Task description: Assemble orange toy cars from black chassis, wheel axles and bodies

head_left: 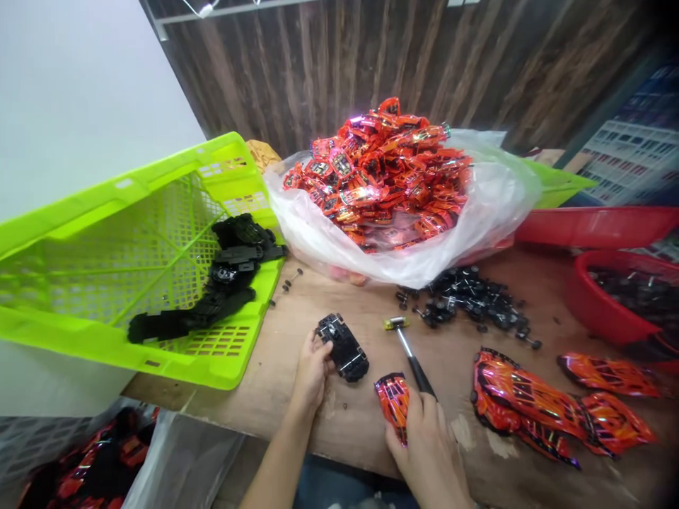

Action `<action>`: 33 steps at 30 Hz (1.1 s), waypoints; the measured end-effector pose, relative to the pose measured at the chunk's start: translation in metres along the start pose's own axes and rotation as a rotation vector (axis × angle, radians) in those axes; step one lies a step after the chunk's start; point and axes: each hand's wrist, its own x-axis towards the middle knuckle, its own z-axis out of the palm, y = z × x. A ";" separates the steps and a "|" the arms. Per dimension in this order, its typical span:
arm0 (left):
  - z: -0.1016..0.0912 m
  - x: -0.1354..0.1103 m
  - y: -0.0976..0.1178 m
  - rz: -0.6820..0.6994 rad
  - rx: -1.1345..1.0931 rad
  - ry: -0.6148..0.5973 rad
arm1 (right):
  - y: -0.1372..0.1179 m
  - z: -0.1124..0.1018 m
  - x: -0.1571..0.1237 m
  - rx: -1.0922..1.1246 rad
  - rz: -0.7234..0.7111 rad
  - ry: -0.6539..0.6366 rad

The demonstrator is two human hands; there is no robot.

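My left hand [312,369] grips a black toy car chassis [344,348] by its left side, just above the table. In my right hand [427,442] is a shiny orange-red toy car body shell [392,403], held between thumb and fingers. A small hammer [406,346] with a yellowish head and black handle lies on the table beyond my right hand; the end of its handle is close to my fingers. To the right, several orange car shells [530,396] lie in a loose group, some overlapping.
A lime-green crate [233,360] tipped on its side holds black chassis parts [228,276]. Behind stands a clear plastic bag [318,233] heaped with orange car shells [392,170]. Black wheel-and-axle pieces [467,297] are piled near a red basin [605,304] of dark parts.
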 end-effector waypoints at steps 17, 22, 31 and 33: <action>0.032 -0.039 -0.043 0.037 0.049 -0.273 | -0.016 -0.015 0.045 0.455 0.104 -0.135; 0.035 -0.044 -0.040 0.016 0.043 -0.304 | -0.016 -0.007 0.039 0.481 0.127 -0.083; 0.038 -0.052 -0.028 0.179 0.250 -0.376 | 0.006 -0.033 0.061 1.196 0.099 -0.313; 0.036 -0.056 -0.029 0.180 0.275 -0.402 | 0.007 -0.038 0.066 1.328 0.110 -0.336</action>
